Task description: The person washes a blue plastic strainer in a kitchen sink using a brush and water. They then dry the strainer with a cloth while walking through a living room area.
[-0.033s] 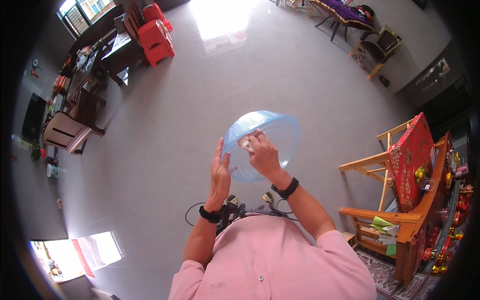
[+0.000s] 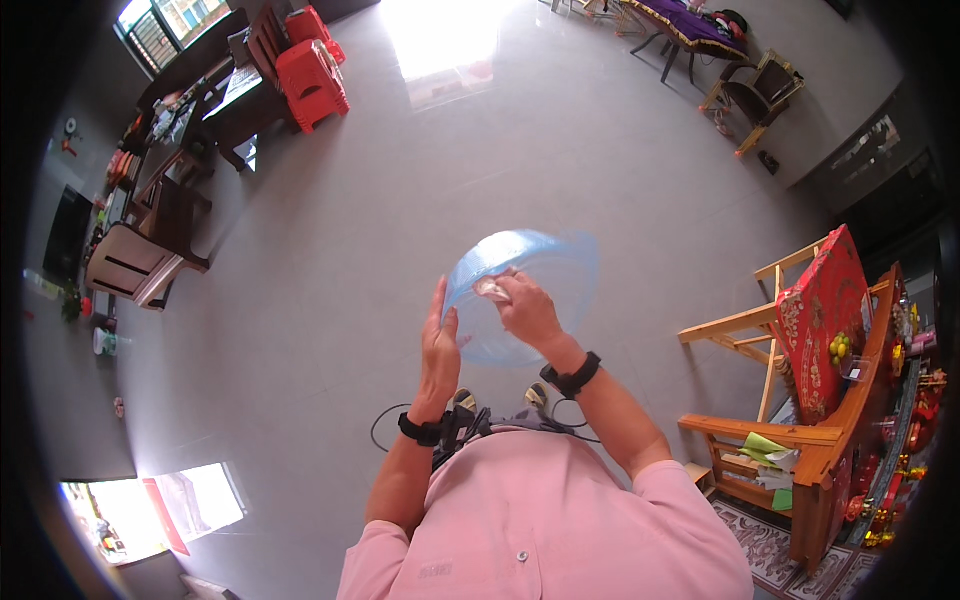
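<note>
A see-through pale blue plastic basin (image 2: 520, 247) with a ribbed wall is tilted up on its side in front of my body. My left hand (image 2: 438, 348) grips it at the left rim, thumb toward the inside and fingers along the outer wall. A crumpled whitish cloth (image 2: 490, 289) is bunched in my right hand (image 2: 530, 312), whose fingers are closed round it. That cloth lies against the basin's inner wall near the upper left. The basin's right edge is smeared by motion.
Grey tiled floor (image 2: 330, 300) surrounds me. On the right stand a wooden bench (image 2: 770, 432) and a red patterned folded tabletop (image 2: 825, 335). Dark wooden furniture (image 2: 150, 260) and red plastic stools (image 2: 312, 85) are at the far left. A purple-covered table (image 2: 690, 28) stands far right.
The basin has shifted slightly downward and its rim is more blurred. My right hand with the cloth has moved a little toward me; my left hand keeps its place.
</note>
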